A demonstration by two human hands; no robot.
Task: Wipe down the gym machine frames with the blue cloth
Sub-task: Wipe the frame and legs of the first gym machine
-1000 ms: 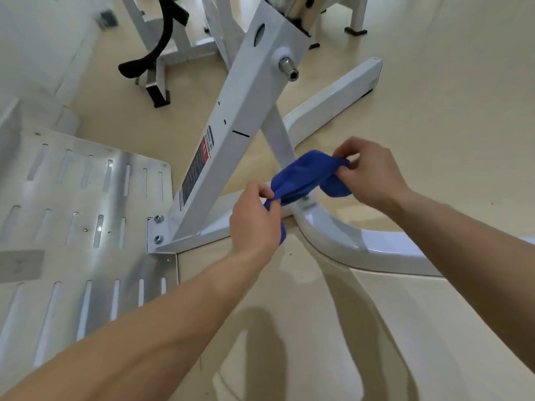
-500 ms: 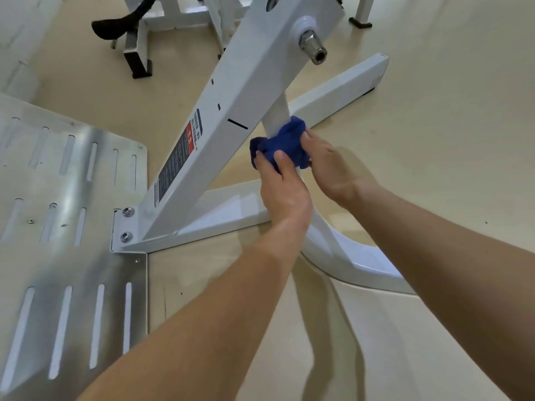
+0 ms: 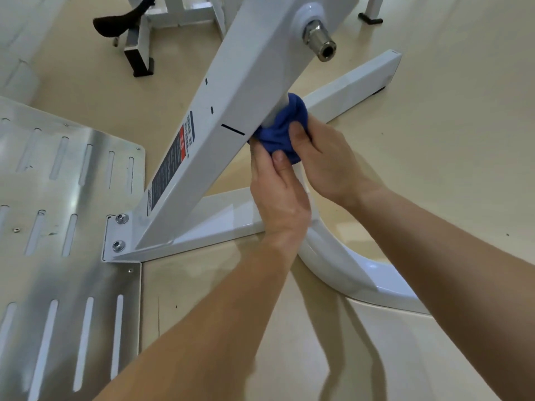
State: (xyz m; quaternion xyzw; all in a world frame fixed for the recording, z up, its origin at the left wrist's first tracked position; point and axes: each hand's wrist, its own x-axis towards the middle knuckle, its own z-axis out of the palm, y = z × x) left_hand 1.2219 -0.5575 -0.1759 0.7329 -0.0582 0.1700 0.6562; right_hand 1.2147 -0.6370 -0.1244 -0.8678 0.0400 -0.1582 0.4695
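Two hands, left hand (image 3: 278, 195) and right hand (image 3: 327, 163), grip one blue cloth (image 3: 282, 131) round white frame tube (image 3: 275, 111)

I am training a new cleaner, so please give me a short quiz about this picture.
1. True or false: only one hand holds the cloth.
2. The cloth is pressed against: A) the steel plate, B) a white tube, C) the floor.
3. Fill in: the cloth's colour is ___.
Key: 1 false, the left hand and right hand both grip it; 2 B; 3 blue.
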